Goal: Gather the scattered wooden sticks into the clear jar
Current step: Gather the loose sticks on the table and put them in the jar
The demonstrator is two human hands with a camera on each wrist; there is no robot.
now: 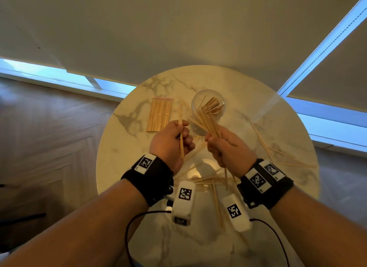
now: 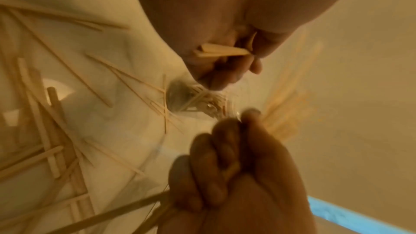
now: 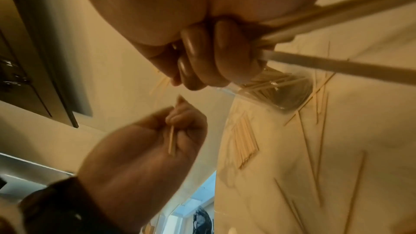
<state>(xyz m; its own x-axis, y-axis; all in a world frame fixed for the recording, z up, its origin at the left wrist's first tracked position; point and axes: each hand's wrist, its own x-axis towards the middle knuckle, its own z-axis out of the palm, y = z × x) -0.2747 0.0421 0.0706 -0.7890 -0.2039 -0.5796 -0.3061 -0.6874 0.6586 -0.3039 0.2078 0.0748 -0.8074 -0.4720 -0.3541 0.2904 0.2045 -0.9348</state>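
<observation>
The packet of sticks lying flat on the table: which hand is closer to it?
Left. The left hand hovers just beside the packet's near end, pinching a stick. The right hand, gripping a bundle, is farther off, in front of the clear jar.

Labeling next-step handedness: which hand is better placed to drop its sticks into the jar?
Right, probably. The right hand grips a bundle of sticks whose tips already reach the clear jar. The left hand pinches only a few sticks, farther from the jar's mouth.
</observation>
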